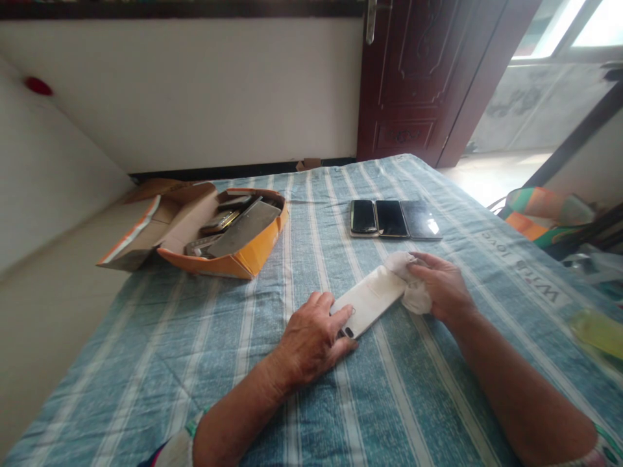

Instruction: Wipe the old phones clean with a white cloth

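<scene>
A white smartphone [372, 298] lies back side up on the striped cloth, slanting up to the right, its camera at the near end. My left hand [318, 331] grips that near end, with fingers over the back and thumb along the lower edge. In my right hand [442, 285] is a crumpled white tissue [413, 295], pinched between the fingers and touching the phone's far end. Just beyond, a row holds a small dark phone [363, 216], a second black-screened phone [391, 218] and a wider grey one [421, 219].
An open orange cardboard box [228, 263] with several old phones inside stands at the left, its lid flap [160, 224] folded outward. A blue striped tablecloth [204, 337] covers the surface. A yellow-green object [596, 331] lies at the right edge. Behind is a dark red door [418, 71].
</scene>
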Tool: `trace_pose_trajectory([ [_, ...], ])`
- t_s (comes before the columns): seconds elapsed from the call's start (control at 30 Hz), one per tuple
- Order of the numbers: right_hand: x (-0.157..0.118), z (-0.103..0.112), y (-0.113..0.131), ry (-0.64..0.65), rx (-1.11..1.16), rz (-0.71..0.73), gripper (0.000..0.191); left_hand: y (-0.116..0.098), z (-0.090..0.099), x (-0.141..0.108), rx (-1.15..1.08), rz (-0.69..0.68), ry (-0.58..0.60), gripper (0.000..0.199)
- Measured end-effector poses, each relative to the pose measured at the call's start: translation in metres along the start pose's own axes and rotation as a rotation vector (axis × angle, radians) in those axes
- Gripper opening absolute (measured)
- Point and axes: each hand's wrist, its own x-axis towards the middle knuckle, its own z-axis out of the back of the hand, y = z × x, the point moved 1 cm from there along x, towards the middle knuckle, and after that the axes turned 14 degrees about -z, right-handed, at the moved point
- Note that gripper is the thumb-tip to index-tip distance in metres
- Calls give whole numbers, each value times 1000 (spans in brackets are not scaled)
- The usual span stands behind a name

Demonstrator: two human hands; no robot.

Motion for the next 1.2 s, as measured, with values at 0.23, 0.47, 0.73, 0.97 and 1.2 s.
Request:
trace_pose_trajectory([
  [0.23, -1, 0, 2, -8, 11, -24, 38, -1, 2, 0, 14, -20, 23, 39],
  [0.47, -1, 0, 2, -6, 27, -22, 37, 2, 3, 0, 1, -49, 17, 37],
  [0.73, -1, 1, 4, -19, 45, -22, 40, 11, 5, -2, -146, -61, -29, 33],
  [0.97, -5, -1, 10, -50, 56, 5, 40, 22, 12, -3, -495, 7, -171, 38],
  [1.2, -17, -1, 12, -254, -454, 715, 19, 26, 13, -4, -636, 50, -217, 37],
])
